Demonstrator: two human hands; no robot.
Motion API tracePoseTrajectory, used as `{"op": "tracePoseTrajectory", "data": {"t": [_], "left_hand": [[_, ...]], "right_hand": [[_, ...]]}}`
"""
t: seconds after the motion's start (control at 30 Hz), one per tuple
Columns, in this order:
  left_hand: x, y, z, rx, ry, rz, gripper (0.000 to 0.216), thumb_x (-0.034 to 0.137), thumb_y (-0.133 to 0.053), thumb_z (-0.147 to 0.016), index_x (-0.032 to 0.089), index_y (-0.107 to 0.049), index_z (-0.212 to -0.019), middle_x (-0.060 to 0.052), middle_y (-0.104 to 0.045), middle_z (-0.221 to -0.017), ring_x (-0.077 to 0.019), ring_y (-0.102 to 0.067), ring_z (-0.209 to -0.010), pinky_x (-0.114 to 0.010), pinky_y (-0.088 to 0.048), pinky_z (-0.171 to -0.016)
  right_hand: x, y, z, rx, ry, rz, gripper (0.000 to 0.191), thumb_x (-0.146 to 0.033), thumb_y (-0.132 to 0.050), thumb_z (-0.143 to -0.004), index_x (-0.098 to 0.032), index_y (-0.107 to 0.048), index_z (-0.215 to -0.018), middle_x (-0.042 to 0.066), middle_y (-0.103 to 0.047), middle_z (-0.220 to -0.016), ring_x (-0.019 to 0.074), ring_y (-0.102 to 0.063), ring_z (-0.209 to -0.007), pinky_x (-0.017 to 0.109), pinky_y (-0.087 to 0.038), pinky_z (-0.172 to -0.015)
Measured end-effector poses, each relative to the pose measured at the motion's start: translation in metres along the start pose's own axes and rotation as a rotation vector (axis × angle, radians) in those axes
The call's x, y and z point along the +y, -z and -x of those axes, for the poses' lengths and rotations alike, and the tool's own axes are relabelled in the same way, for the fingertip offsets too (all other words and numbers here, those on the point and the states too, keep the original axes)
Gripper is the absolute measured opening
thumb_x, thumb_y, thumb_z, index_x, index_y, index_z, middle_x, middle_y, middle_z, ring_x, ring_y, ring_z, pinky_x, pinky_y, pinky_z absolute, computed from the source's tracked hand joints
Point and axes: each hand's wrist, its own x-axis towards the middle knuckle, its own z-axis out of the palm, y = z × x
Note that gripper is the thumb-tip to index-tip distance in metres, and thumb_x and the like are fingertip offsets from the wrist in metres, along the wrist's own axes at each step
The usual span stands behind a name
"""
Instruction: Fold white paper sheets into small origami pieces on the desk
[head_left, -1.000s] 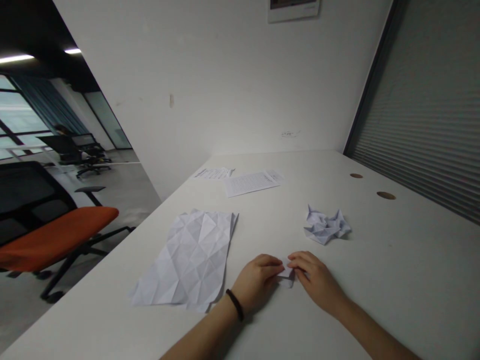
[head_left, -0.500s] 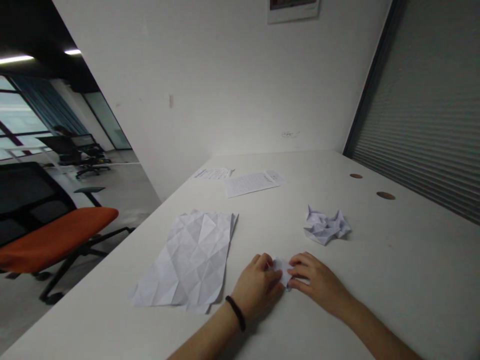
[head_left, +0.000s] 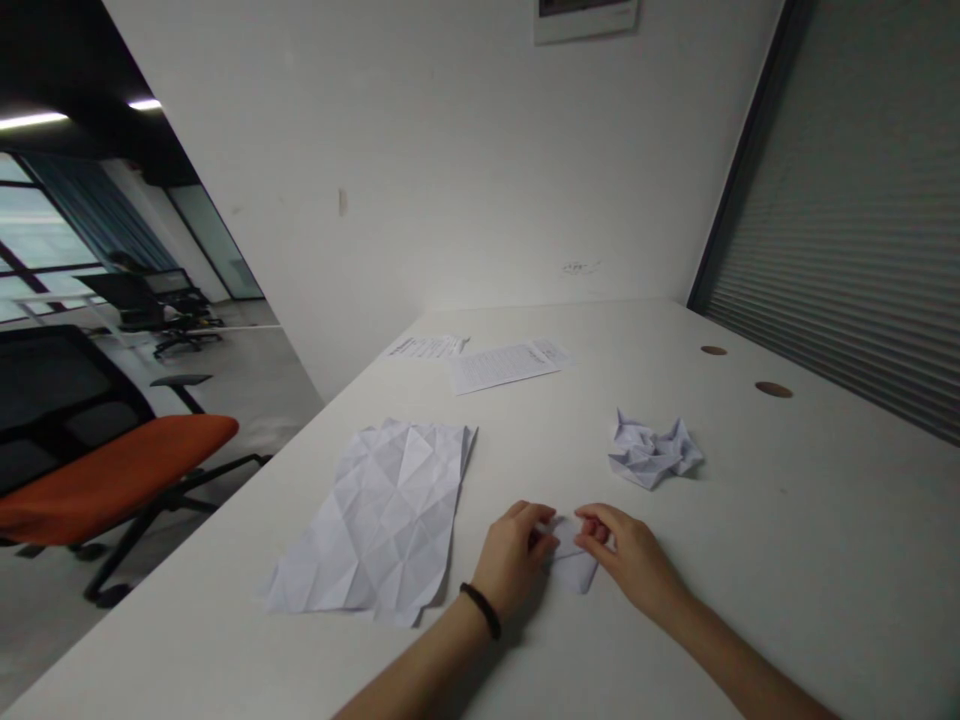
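A small folded piece of white paper lies on the white table between my hands. My left hand, with a black band on the wrist, pinches its left edge with curled fingers. My right hand pinches the right edge, fingers bent over the paper. Both hands rest on the tabletop near the front middle.
A creased, flattened sheet lies left of my hands. A crumpled paper shape sits beyond my right hand. Printed sheets lie further back. Two round holes mark the table's right side. An orange office chair stands left of the table.
The small folded paper shows more between my hands and now extends toward me. Both hands have shifted slightly on it while staying in the same spot.
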Motion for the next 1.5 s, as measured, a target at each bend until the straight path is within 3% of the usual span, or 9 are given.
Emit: {"op": "tracePoseTrajectory", "data": {"t": [0.33,0.7,0.83,0.97,1.07,1.17,1.27,1.37,1.5], "left_hand": [[0.002,-0.001,0.001,-0.108,-0.056,-0.077,0.032,0.006,-0.056,-0.072,0.017,-0.063,-0.101,-0.006,-0.060,-0.090,-0.0163,-0.056,-0.077,-0.027,-0.045,-0.074],[0.006,0.003,0.004,-0.147,-0.136,-0.114,0.039,0.011,-0.057,-0.072,0.018,-0.057,-0.111,-0.006,-0.058,-0.096,-0.0178,-0.054,-0.086,-0.029,-0.043,-0.080],[0.005,0.005,0.003,-0.188,-0.154,-0.081,0.033,0.012,-0.055,-0.075,0.019,-0.058,-0.107,-0.004,-0.060,-0.090,-0.0161,-0.054,-0.080,-0.026,-0.043,-0.075],[0.006,0.006,0.002,-0.068,-0.094,0.015,0.023,0.013,-0.057,-0.072,0.017,-0.060,-0.094,-0.001,-0.060,-0.079,-0.0134,-0.051,-0.068,-0.023,-0.041,-0.065],[0.009,0.006,0.003,0.019,-0.069,0.151,0.009,0.016,-0.057,-0.071,0.016,-0.057,-0.080,0.002,-0.055,-0.066,-0.0108,-0.047,-0.058,-0.020,-0.038,-0.054],[0.012,0.006,0.004,0.010,-0.127,0.280,0.002,0.015,-0.054,-0.072,0.016,-0.052,-0.072,0.001,-0.055,-0.066,-0.0109,-0.049,-0.058,-0.019,-0.039,-0.053],[0.013,0.007,0.005,-0.013,-0.189,0.198,0.004,0.013,-0.054,-0.071,0.017,-0.052,-0.072,-0.001,-0.057,-0.071,-0.0133,-0.052,-0.065,-0.022,-0.042,-0.060],[0.010,0.009,0.006,-0.023,-0.250,0.073,0.023,0.015,-0.060,-0.071,0.017,-0.054,-0.094,-0.005,-0.058,-0.090,-0.0166,-0.054,-0.080,-0.026,-0.045,-0.071],[0.006,0.013,0.007,-0.010,-0.407,-0.107,0.059,0.028,-0.067,-0.072,0.021,-0.041,-0.123,-0.011,-0.049,-0.116,-0.0227,-0.048,-0.104,-0.036,-0.039,-0.089]], "right_hand": [[-0.001,-0.003,0.004,-0.077,0.115,0.091,0.024,-0.023,-0.062,-0.074,-0.023,-0.064,-0.097,0.003,-0.057,-0.086,0.0195,-0.055,-0.083,0.032,-0.044,-0.077],[-0.011,0.005,0.009,-0.111,0.077,-0.106,0.018,-0.013,-0.058,-0.068,-0.019,-0.056,-0.085,0.003,-0.059,-0.088,0.0189,-0.054,-0.086,0.034,-0.044,-0.080],[-0.013,0.003,0.009,-0.037,0.066,-0.303,0.022,-0.014,-0.056,-0.068,-0.020,-0.055,-0.089,0.003,-0.058,-0.089,0.0172,-0.057,-0.084,0.032,-0.048,-0.078],[-0.014,0.000,0.009,0.064,0.033,-0.483,0.038,-0.021,-0.058,-0.070,-0.022,-0.047,-0.106,0.006,-0.055,-0.102,0.0175,-0.059,-0.085,0.031,-0.050,-0.073],[-0.014,0.001,0.009,0.070,-0.008,-0.546,0.037,-0.026,-0.063,-0.069,-0.021,-0.048,-0.102,0.005,-0.059,-0.096,0.0179,-0.061,-0.080,0.029,-0.050,-0.066],[-0.015,0.002,0.009,0.041,0.087,-0.468,0.015,-0.027,-0.065,-0.070,-0.019,-0.057,-0.080,0.001,-0.061,-0.077,0.0171,-0.060,-0.074,0.027,-0.048,-0.066],[-0.015,0.004,0.011,0.044,0.256,-0.317,0.005,-0.024,-0.062,-0.074,-0.020,-0.060,-0.074,0.000,-0.059,-0.071,0.0157,-0.057,-0.069,0.026,-0.046,-0.064],[-0.012,0.007,0.013,0.091,0.364,-0.049,0.006,-0.020,-0.057,-0.079,-0.021,-0.062,-0.080,0.002,-0.057,-0.072,0.0162,-0.055,-0.070,0.027,-0.044,-0.064],[-0.004,0.010,0.011,0.153,0.430,0.333,0.008,-0.014,-0.056,-0.077,-0.020,-0.061,-0.079,0.004,-0.055,-0.071,0.0187,-0.051,-0.071,0.030,-0.042,-0.064]]}}
